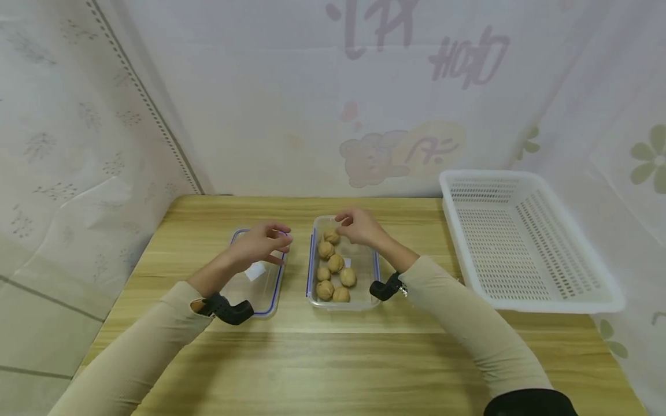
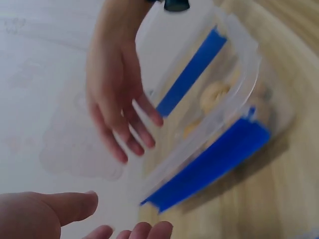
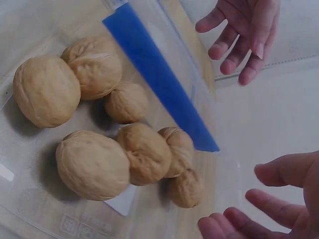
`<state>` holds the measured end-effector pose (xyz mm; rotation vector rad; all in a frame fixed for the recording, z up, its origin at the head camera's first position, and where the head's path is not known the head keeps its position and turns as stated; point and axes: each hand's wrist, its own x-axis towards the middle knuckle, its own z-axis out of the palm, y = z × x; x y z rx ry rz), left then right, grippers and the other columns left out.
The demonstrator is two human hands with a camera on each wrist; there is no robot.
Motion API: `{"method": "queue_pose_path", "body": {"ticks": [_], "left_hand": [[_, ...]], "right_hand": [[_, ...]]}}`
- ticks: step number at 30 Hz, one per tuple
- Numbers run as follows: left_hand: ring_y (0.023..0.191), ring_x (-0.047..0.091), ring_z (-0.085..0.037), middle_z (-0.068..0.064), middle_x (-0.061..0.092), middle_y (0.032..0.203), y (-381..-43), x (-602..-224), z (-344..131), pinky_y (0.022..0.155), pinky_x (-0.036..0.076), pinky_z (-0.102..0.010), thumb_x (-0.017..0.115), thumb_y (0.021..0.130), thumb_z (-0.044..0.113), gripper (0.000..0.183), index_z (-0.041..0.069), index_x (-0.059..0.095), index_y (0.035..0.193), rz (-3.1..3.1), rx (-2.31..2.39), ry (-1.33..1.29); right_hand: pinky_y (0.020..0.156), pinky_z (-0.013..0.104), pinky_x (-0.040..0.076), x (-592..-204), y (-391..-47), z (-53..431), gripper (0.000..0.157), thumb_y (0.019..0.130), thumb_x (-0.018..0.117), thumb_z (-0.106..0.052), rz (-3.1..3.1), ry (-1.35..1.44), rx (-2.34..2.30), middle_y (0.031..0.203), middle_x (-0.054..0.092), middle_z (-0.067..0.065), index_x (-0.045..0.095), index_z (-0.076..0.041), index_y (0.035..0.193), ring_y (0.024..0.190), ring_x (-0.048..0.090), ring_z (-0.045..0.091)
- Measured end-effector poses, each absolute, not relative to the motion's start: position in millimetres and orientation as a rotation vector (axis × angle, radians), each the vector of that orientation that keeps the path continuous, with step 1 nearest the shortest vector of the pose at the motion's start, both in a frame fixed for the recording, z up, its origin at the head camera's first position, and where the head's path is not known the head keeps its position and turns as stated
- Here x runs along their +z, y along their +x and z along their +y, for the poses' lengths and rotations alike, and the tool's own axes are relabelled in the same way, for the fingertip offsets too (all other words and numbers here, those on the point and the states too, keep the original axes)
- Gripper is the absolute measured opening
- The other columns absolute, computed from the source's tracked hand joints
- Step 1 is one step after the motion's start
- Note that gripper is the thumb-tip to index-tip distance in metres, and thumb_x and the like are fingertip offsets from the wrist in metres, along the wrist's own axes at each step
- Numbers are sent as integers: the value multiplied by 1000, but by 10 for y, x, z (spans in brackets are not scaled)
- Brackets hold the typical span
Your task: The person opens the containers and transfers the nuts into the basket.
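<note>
Several walnuts (image 1: 348, 277) lie in a clear plastic container (image 1: 368, 266) with blue side latches, mostly along its left side in the head view. My right hand (image 1: 361, 227) hovers over the container's far end, fingers loosely bent with nothing between them. In the right wrist view that hand (image 3: 286, 199) is apart from the walnuts (image 3: 92, 164). To the left, my left hand (image 1: 262, 242) hangs over a clear lid (image 1: 264, 294) with a blue seal, covering part of it. The left wrist view shows its fingers (image 2: 75, 206) spread and holding nothing.
A white perforated basket (image 1: 507, 242) stands at the right of the wooden table (image 1: 322, 370). A white paper piece (image 1: 255, 271) shows on the lid, and another lies at the container's bottom. A printed white curtain (image 1: 291, 104) hangs behind and beside the table.
</note>
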<state>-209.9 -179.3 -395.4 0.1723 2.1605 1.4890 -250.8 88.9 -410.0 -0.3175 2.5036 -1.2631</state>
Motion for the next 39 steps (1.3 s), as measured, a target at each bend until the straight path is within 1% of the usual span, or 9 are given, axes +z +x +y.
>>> {"method": "queue_pose_path", "body": {"ticks": [3,4,6,10,12,14,21,32,39], "left_hand": [[126,51,-51,-36,46,135,-2072,-4037,-1666,93,59,-52,53,107,12,49,-13,35,145,2130,1527,154],[125,51,-52,-36,46,134,-2064,-4066,-1624,93,59,-53,54,107,12,49,-13,35,145,2119,1538,144],[124,53,-51,-34,50,130,-2051,-4129,-1550,93,59,-54,56,106,11,50,-13,35,144,2101,1552,116],[115,61,-44,-30,55,125,-2019,-4222,-1423,90,60,-53,59,104,9,51,-12,37,144,2079,1561,68],[109,64,-40,-28,56,123,-1996,-4244,-1371,89,61,-52,60,103,8,50,-11,38,143,2073,1567,60],[104,66,-35,-28,56,122,-1977,-4265,-1331,86,62,-50,61,101,7,51,-10,37,143,2072,1572,52],[97,65,-30,-27,55,121,-1965,-4303,-1275,78,65,-42,64,99,3,53,-9,37,143,2088,1588,17],[85,61,-22,-21,53,113,-1971,-4295,-1240,71,65,-37,65,99,0,43,-8,43,134,2110,1580,-33],[81,62,-19,-19,56,109,-1968,-4267,-1229,69,65,-35,64,99,-1,43,-8,42,134,2080,1589,-53]], "right_hand": [[60,25,56,-4166,-2518,880,36,98,63,-9,2500,-269,-1231,121,64,22,63,2,133,87,68,38],[61,29,57,-4189,-2519,872,36,98,62,-8,2497,-258,-1220,121,64,22,62,2,133,83,67,35],[61,28,57,-4232,-2517,851,37,98,61,-7,2498,-241,-1207,121,64,23,62,1,134,80,67,31],[64,28,59,-4278,-2496,787,40,96,64,-9,2494,-207,-1188,125,64,23,60,1,136,84,68,29],[63,25,59,-4297,-2494,760,43,95,66,-10,2492,-180,-1192,127,62,23,60,0,137,91,69,33],[64,25,59,-4313,-2494,739,44,95,67,-11,2494,-154,-1184,129,61,22,60,-2,138,89,69,30],[57,23,55,-4388,-2509,686,43,93,64,-6,2504,-164,-1178,125,63,20,61,-3,136,69,62,18],[55,20,51,-4472,-2535,655,32,92,68,-1,2532,-162,-1187,125,61,21,64,-1,124,66,56,14],[55,19,51,-4483,-2525,634,35,89,72,1,2561,-177,-1202,118,64,19,64,0,124,67,57,14]]}}
